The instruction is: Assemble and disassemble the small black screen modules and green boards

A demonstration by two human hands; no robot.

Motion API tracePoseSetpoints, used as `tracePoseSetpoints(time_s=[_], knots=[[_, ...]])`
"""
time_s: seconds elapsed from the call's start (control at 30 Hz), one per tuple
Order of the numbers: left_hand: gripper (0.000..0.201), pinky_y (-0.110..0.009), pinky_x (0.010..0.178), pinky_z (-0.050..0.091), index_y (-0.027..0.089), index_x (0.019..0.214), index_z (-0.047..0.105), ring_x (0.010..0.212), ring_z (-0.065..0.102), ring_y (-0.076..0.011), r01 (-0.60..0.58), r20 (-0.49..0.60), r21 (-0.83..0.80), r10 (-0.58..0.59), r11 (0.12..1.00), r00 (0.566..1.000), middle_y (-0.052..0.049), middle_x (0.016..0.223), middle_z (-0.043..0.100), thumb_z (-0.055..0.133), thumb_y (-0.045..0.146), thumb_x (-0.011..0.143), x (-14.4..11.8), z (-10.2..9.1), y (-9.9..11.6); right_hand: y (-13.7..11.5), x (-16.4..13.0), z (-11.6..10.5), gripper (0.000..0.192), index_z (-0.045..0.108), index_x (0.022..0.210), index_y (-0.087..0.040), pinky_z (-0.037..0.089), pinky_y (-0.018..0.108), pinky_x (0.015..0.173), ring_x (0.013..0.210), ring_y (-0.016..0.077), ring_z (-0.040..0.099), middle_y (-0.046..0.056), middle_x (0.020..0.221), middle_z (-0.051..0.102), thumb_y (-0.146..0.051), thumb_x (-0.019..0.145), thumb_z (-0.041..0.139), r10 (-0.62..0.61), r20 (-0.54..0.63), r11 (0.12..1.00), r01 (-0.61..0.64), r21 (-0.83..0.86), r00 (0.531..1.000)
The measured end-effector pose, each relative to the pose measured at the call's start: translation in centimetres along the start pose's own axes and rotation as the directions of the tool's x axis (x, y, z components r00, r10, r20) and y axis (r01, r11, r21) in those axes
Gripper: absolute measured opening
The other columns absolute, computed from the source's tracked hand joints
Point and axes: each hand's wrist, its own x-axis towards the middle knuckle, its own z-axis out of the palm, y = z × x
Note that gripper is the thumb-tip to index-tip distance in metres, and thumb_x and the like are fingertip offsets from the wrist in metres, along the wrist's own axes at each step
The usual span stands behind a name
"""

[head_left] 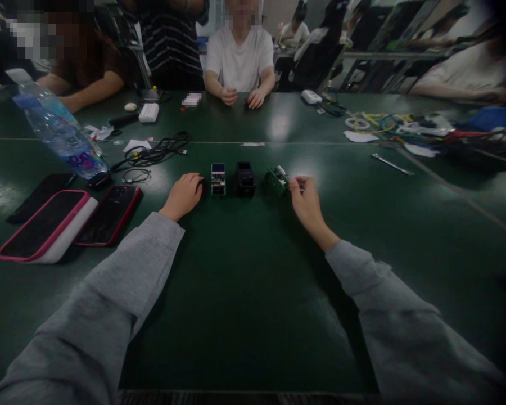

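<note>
My right hand (307,201) pinches the right end of a green circuit board (277,180), which is tilted on the dark green table (240,292). To its left stands a small black plastic housing (245,179) with openings in its face. Farther left is a second circuit board (218,179) with a small screen at its top. Just beside that board, my left hand (183,195) lies on the table with its fingers loosely stretched, holding nothing. A narrow gap seems to part its fingertips from the board.
Phones in red cases (109,214) (46,225) and water bottles (63,135) are on the left, near black cables (160,151). A wrench (392,164) and tangled wires (421,128) lie to the right. Across the table sits a person in a white shirt (240,59).
</note>
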Motion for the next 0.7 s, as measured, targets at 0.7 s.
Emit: tracePoseSetpoints(time_s=[0.7], knots=[[0.036, -0.046, 0.107, 0.045, 0.013, 0.128, 0.058, 0.127, 0.052, -0.0273, 0.002, 0.02, -0.02, -0.002, 1.0, 1.0, -0.016, 0.135, 0.058, 0.04, 0.026, 0.099, 0.16, 0.44, -0.54, 0.13, -0.17, -0.65, 0.038, 0.061, 0.108, -0.02, 0.049, 0.039, 0.077, 0.082, 0.0225, 0.061, 0.009, 0.093, 0.065, -0.05, 0.095, 0.041, 0.08, -0.042, 0.996, -0.081, -0.033, 0.996]])
